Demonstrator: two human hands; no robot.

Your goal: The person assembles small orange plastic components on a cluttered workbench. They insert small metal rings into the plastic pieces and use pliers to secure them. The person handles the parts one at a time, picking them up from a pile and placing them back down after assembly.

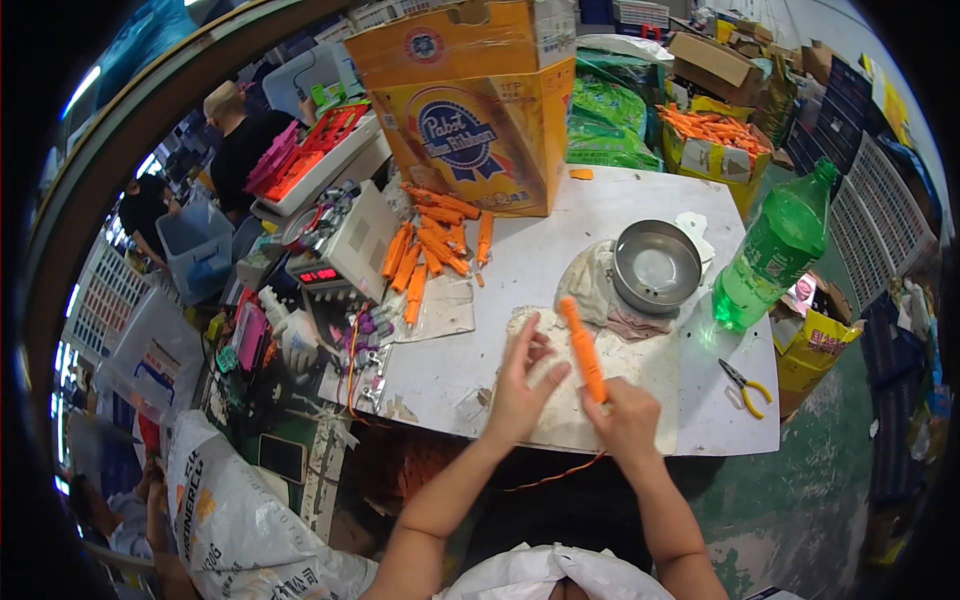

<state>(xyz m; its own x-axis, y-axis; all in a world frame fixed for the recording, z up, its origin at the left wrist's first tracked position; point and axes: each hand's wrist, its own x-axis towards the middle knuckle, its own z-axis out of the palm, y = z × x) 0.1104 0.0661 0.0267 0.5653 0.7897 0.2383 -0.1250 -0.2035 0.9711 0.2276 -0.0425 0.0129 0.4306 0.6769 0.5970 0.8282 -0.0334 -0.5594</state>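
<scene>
In my right hand [627, 420] is a long orange plastic part [580, 345], gripped at its lower end and tilted up to the left. It is stick-shaped, with a narrower tip; I cannot tell its exact kind. My left hand [522, 385] is beside it, fingers apart and holding nothing. Below both hands lies a pale, worn mat [640, 400] on the white table. Several similar orange parts [435, 235] are heaped at the back left of the table. A round metal bowl [657, 268] sits on crumpled cloth just beyond the part.
A tall orange carton [470, 120] stands at the back. To the right are a green bottle [775, 245] and yellow-handled pliers [746, 387]. A box with a red display [345, 250] stands at the left. Another carton [715, 150] brims with orange parts. People [245, 150] are in the background.
</scene>
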